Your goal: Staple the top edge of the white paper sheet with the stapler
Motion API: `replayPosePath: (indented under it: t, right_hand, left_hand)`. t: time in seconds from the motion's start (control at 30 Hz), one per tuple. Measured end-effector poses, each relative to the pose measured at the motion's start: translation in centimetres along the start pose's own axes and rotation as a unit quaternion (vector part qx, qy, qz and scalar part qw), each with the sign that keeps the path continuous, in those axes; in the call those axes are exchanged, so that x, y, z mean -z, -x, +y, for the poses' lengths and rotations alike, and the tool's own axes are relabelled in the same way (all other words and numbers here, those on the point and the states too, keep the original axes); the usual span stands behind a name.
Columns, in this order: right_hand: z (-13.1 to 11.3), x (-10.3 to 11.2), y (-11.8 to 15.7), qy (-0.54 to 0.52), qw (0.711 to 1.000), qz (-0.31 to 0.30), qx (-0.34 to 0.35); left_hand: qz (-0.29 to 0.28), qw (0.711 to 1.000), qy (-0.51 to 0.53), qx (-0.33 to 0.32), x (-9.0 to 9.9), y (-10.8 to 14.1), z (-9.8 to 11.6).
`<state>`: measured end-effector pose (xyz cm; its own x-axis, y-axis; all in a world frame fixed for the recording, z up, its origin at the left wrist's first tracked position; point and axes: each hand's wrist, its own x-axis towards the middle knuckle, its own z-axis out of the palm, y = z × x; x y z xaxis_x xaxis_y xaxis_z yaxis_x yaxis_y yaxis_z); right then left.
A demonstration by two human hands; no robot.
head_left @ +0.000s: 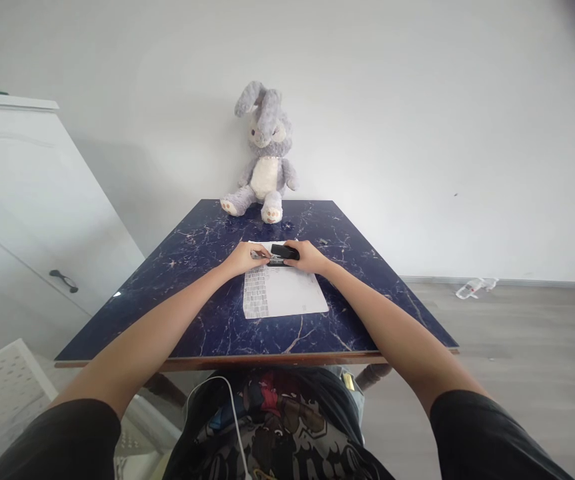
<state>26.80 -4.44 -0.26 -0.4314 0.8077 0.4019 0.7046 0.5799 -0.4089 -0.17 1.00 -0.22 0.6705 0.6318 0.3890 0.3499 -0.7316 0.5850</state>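
A black stapler [283, 252] is held over the upper part of white paper [295, 293], its top part raised from its base at the left end. My right hand [308, 257] is closed around the stapler's right end. At its left end, my left hand [245, 258] has thumb and fingertips drawn together, close to the gap between top and base. Whatever those fingers pinch is too small to make out. The paper lies on the table, with rows of grey marks along its left side.
The dark blue marbled table [207, 333] has a grey plush rabbit [266, 173] sitting at its far edge against the wall. A white cabinet [32, 200] stands at the left, above a white perforated chair [7, 380]. A white cable [235, 407] hangs across my shirt.
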Motion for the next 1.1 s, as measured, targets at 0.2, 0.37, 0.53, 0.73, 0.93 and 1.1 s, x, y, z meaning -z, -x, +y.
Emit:
replayPosePath:
  t: [0.2, 0.37, 0.53, 0.73, 0.93, 1.1]
  right_hand:
    - [0.1, 0.0, 0.0, 0.0, 1.0, -0.003, -0.007]
    - [0.0, 0.0, 0.0, 0.002, 1.0, -0.004, -0.009]
    - [-0.2, 0.1, 0.0, -0.001, 1.0, -0.003, -0.012]
    - [-0.1, 0.1, 0.1, 0.0, 1.0, -0.005, -0.01]
    - [0.2, 0.0, 0.1, -0.002, 1.0, -0.002, -0.002]
    - [0.1, 0.2, 0.1, -0.007, 1.0, -0.008, 0.002]
  left_hand:
    - [0.009, 1.0, -0.01, -0.008, 0.2, 0.2, -0.3]
    - [0.007, 1.0, 0.002, -0.019, 0.1, 0.2, -0.2]
    - [0.015, 0.999, -0.003, -0.033, 0.1, 0.2, 0.0]
    - [0.011, 0.999, -0.021, -0.043, 0.5, 0.3, 0.4]
    - [-0.018, 0.997, -0.045, -0.052, 1.5, 0.3, -0.1]
    - [-0.038, 0.994, -0.071, -0.079, 2.4, 0.3, -1.3]
